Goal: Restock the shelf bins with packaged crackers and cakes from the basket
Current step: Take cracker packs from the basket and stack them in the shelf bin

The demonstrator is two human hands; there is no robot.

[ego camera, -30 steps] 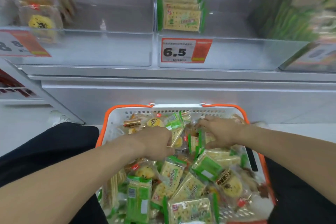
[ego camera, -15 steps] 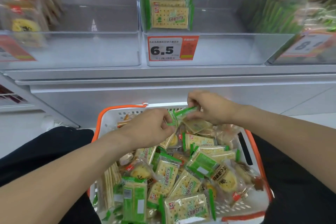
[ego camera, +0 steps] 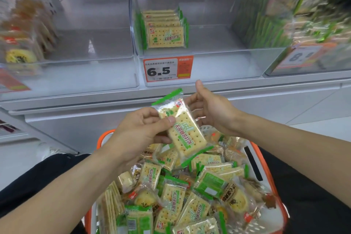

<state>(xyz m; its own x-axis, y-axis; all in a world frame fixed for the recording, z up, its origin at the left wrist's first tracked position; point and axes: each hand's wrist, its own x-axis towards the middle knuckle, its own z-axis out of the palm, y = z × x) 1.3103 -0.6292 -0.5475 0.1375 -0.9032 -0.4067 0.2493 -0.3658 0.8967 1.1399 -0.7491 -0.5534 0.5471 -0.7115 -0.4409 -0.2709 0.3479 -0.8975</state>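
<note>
Landmark: the 6.5 price tag (ego camera: 167, 69) on the front of the middle clear bin (ego camera: 218, 62). Directly below the tag, above the far end of the orange-rimmed basket (ego camera: 273, 176), the left hand (ego camera: 140, 133) pinches a green-edged cracker packet (ego camera: 182, 127), thumb across the packet's face and fingers curled behind it; the packet is tilted, its sealed end toward the tag. Judgement: it is held face-up so the print can be matched with the stock in the bin before placing. The right hand (ego camera: 210, 108), just below and right of the tag, holds nothing; its fingers are loosely spread beside the packet's upper edge, whether touching the wrapper I cannot tell, probably to take or steady the packet. Above the tag, at the bin's left side, a short row of matching packets (ego camera: 165, 28) stands on edge, so this bin is likely the destination. Far below the tag the basket holds many mixed cracker and round cake packets, so restocking looks far from done.
</note>
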